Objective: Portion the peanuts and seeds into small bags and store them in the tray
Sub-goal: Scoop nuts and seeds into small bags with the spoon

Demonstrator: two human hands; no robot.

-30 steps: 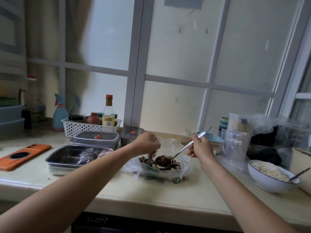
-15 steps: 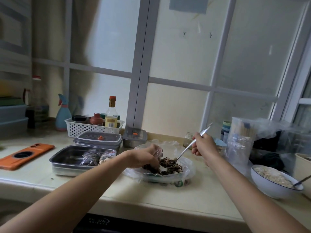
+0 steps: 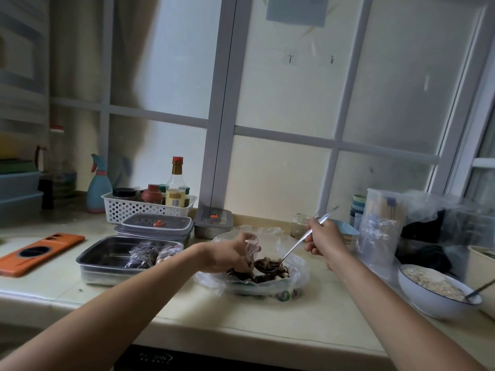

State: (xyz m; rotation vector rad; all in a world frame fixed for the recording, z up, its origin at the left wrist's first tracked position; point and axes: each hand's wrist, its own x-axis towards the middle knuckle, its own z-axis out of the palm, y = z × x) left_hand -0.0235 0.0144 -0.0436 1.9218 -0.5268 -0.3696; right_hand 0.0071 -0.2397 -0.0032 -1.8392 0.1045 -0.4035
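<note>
A bowl wrapped in clear plastic (image 3: 296,274) sits mid-counter, filled with dark seeds and peanuts (image 3: 263,275). My left hand (image 3: 227,254) holds a small clear bag (image 3: 251,250) just over the bowl's left side. My right hand (image 3: 325,241) grips a long metal spoon (image 3: 297,243); its loaded scoop lies at the bag's mouth. To the left stands a steel tray (image 3: 107,253) with two filled small bags (image 3: 150,254) inside.
A white bowl of pale seeds (image 3: 434,287) with a spoon stands at right, clear bags (image 3: 380,231) behind it. Lidded containers (image 3: 155,226), a white basket of bottles (image 3: 144,204), a small jar (image 3: 300,226) and an orange phone (image 3: 40,251) lie around.
The spoon has scooped up seeds and moved to the mouth of the small bag. My left hand has dropped lower over the bowl. The camera has shifted slightly.
</note>
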